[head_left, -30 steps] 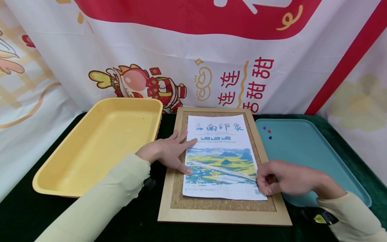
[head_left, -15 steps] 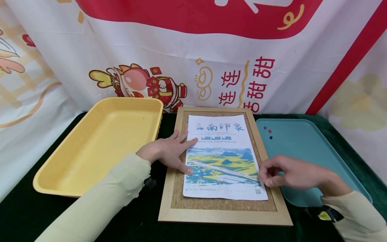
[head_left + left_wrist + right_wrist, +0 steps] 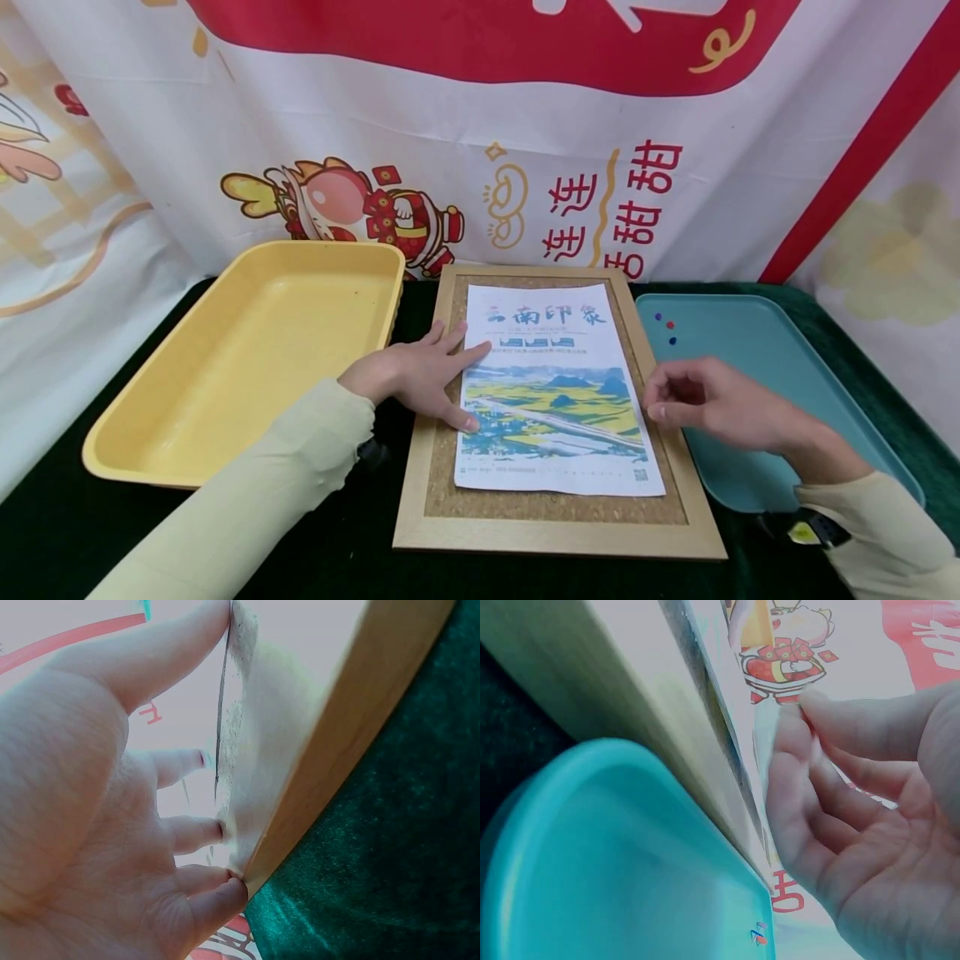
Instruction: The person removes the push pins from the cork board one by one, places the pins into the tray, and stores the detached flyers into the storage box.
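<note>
A printed poster with a blue and yellow landscape lies on a cork board in a wooden frame. My left hand rests with spread fingers on the board's left side, the thumb and index fingertips on the poster's left margin. The left wrist view shows that hand along the frame's edge. At the poster's right edge, the thumb and index of my right hand pinch together, the other fingers curled. In the right wrist view the tips of this hand meet beside the paper; the exact contact is hard to see.
To the left stands a yellow tray. A blue-green tray lies on the right, partly under my right hand's outline, with a few small red and blue pieces in it. Dark green cloth covers the table; a printed curtain hangs behind.
My right hand has moved up along the poster's right edge, away from its lower corner, which now shows fully. My left hand, the poster and the frame stay where they were.
</note>
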Motion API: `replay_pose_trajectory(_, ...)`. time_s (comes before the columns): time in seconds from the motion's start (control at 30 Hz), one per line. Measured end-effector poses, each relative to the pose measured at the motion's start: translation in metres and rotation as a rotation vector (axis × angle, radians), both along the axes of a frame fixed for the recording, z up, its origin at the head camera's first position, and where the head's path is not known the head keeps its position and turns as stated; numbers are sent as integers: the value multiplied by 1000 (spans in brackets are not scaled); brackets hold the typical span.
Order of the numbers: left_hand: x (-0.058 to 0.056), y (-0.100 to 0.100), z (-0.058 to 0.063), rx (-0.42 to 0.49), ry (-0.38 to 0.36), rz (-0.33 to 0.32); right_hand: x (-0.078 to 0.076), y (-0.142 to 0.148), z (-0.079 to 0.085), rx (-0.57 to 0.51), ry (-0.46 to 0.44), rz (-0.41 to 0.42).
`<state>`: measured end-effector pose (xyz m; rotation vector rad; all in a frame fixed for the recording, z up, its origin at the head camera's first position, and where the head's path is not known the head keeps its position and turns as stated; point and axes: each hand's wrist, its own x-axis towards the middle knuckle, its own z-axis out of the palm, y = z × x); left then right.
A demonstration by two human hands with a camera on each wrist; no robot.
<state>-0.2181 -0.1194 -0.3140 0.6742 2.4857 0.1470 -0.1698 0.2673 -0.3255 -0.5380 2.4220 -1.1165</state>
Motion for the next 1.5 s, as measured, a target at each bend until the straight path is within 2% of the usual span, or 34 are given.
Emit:
replay_pose_trajectory(0.23, 0, 0, 0, 3, 4, -1, 0, 1, 0, 52, 141, -202)
replay_pose_trajectory(0.4, 0, -1, 0, 4, 9, -3, -1, 3, -1, 84, 166, -288)
replay_pose_trajectory(0.83, 0, 0, 0, 5, 3, -7, -7, 15, -9, 101, 231, -425)
replay_pose_trajectory(1.13, 1, 0, 0, 5, 2, 0, -12, 28, -17, 62, 279, -547)
replay_pose_trajectory(1.27, 1, 0, 0, 8, 0, 1, -14, 36, -18, 29, 259, -605)
replay_pose_trajectory(1.5, 0, 0, 0, 8, 2, -1, -17, 45, -17, -7, 205, -633)
